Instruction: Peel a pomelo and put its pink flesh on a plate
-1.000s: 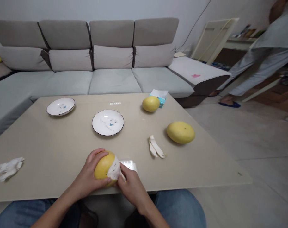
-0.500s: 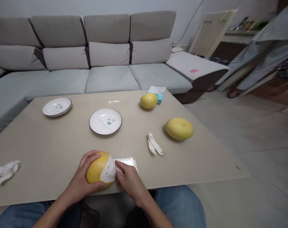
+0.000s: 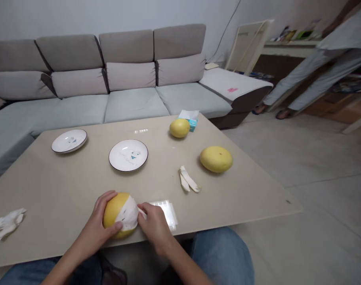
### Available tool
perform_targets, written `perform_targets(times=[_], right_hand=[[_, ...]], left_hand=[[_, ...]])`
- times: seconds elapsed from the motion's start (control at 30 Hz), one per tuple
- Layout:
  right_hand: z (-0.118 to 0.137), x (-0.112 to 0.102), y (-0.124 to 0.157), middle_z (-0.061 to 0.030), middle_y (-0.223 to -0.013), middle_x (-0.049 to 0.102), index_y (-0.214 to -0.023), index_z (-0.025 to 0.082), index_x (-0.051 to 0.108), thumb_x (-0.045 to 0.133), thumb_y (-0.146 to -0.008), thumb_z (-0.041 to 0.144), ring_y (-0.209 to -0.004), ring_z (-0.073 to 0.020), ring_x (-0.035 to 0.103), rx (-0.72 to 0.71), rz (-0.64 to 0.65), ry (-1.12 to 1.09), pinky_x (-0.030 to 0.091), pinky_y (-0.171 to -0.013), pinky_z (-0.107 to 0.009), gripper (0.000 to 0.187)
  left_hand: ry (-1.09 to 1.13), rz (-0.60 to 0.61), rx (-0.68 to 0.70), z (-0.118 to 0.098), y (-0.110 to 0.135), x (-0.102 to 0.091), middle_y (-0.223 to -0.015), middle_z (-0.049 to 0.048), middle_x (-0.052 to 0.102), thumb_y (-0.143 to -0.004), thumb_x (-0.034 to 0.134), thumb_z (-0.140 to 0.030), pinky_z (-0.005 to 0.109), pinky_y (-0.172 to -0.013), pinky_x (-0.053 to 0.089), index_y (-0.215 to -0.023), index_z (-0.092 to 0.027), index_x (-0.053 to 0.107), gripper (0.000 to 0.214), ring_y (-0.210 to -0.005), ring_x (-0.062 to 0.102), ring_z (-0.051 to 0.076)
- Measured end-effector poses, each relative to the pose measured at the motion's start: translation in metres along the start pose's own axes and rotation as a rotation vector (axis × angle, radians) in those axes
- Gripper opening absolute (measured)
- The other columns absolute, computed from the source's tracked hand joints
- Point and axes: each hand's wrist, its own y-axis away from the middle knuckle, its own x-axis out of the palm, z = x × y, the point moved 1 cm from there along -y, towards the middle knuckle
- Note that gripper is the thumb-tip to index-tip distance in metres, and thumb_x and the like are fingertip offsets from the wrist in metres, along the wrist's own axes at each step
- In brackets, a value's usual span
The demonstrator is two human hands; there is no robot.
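A partly peeled yellow pomelo rests near the table's front edge, with white pith bared on its right side. My left hand is wrapped round its left side, thumb at the front near the pith. At the pith's right edge my right hand pinches a white strip of peel, mostly covered by the fingers. Two cut peel strips lie on the table, up and to the right of that hand. Two whole yellow fruits stand farther off, one nearer and one farther back.
Two white plates, one central and one at the far left, stand on the table. A tissue box is behind the far fruit. Crumpled tissue lies left. Beyond are a sofa and a person's legs.
The view has shifted slightly, so the table things appear a little to the left. Both hands keep their hold on the pomelo and its peel, with little visible movement.
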Motion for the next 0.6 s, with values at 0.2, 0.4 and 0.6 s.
perform_targets(times=[0.2, 0.4, 0.6], right_hand=[[0.01, 0.015, 0.016, -0.0078, -0.088, 0.075, -0.102, 0.018, 0.071, 0.053, -0.085, 0.011, -0.078, -0.022, 0.07, -0.112, -0.013, 0.288, 0.045, -0.067, -0.027, 0.025], [0.006, 0.019, 0.012, -0.0055, -0.088, 0.073, -0.102, 0.021, 0.071, 0.056, -0.079, 0.013, -0.08, -0.0219, 0.068, -0.116, -0.073, 0.211, 0.047, -0.072, -0.028, 0.028], [0.007, 0.019, 0.005, -0.0082, -0.1, 0.073, -0.103, 0.019, 0.069, 0.053, -0.077, 0.008, -0.09, -0.0223, 0.066, -0.166, -0.034, 0.131, 0.048, -0.079, -0.029, 0.032]], left_hand=[[-0.13, -0.006, -0.182, 0.002, 0.011, -0.01, -0.146, 0.0167, 0.041, -0.08, 0.067, -0.04, 0.06, -0.112, 0.034, -0.15, -0.022, 0.028, 0.082, -0.136, 0.042, 0.035], [-0.169, -0.077, -0.108, -0.003, 0.012, -0.004, -0.145, 0.011, 0.039, -0.075, 0.07, -0.03, 0.059, -0.113, 0.035, -0.14, -0.029, 0.039, 0.071, -0.137, 0.041, 0.034], [-0.124, -0.062, -0.067, 0.003, 0.004, -0.004, -0.138, 0.0104, 0.046, -0.074, 0.071, -0.032, 0.056, -0.11, 0.04, -0.129, -0.028, 0.046, 0.061, -0.129, 0.049, 0.032]])
